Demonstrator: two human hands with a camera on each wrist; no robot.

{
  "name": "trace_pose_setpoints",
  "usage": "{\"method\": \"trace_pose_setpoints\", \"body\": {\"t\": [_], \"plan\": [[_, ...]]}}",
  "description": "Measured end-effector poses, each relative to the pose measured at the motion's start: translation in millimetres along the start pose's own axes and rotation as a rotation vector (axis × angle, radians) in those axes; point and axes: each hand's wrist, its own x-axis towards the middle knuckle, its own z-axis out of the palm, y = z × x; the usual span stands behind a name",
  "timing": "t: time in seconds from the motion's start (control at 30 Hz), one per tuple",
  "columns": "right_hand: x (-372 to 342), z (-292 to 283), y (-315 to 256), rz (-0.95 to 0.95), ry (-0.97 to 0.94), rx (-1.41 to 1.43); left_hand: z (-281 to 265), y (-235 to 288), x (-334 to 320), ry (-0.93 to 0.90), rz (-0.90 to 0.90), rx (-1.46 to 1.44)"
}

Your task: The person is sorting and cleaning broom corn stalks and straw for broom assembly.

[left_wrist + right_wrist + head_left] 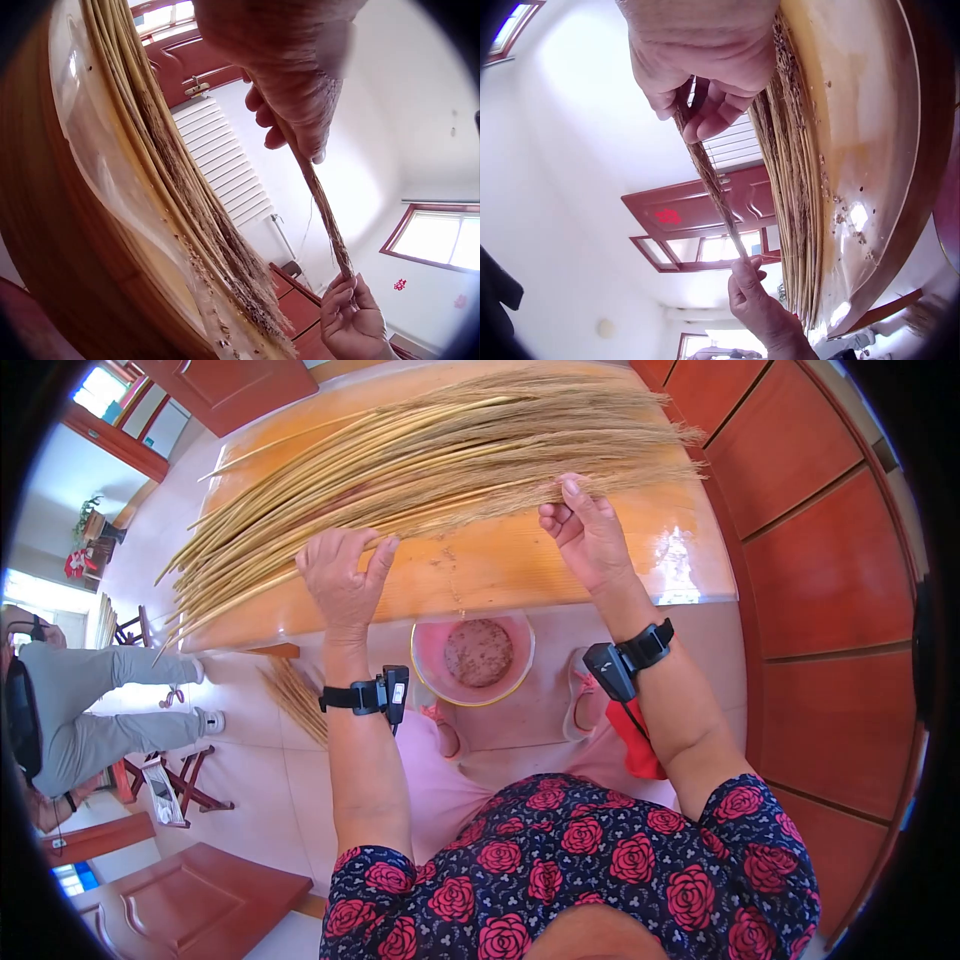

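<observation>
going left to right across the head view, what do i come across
Grey trousers of another person, the left hand, the pink basin on the floor, the right hand, the red cabinet doors.

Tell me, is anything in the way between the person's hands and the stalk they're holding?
Nothing visible is: the left hand grips the stalk directly, and the right hand pinches it farther along. In both wrist views, no other object crosses the stretch between them. The other stalks lie on the table.
</observation>
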Motion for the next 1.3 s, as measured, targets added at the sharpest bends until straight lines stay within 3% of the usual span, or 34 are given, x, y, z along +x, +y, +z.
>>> {"method": "trace_pose_setpoints", "body": {"t": [0.07,0.27,0.37,0.47,0.57,0.67,0.77,1.07,1.3], "plan": [[0.2,0.2,1.7,0.014,0.003,0.021,-0.4,2.7,1.9,-0.001,0.01,0.017],[-1.6,9.7,6.2,0.005,0.021,0.043,6.0,12.5,6.4,0.324,0.015,0.138],[-1.1,13.1,7.0,-0.005,0.015,0.051,10.6,9.3,-8.8,0.14,-0.147,-0.231],[-1.9,17.0,6.3,-0.003,-0.018,0.065,21.3,11.1,-11.1,-0.209,-0.531,-0.587],[-3.8,20.8,8.4,0.015,-0.06,0.068,24.2,22.2,-1.9,-0.298,-0.966,-1.32],[-5.2,21.9,12.6,0.05,-0.123,0.022,21.7,40.8,8.9,-0.052,-0.99,-1.778],[-7.7,27.1,15.2,0.078,-0.154,-0.034,35.0,34.7,0.4,0.052,-0.943,-1.758],[-9.6,29.4,8.6,0.1,-0.1,-0.049,29.8,19.8,-3.0,0.091,-0.798,-1.864],[-9.6,28.8,13.8,0.05,-0.101,-0.041,22.4,25.9,0.0,0.086,-0.79,-1.934]]}}
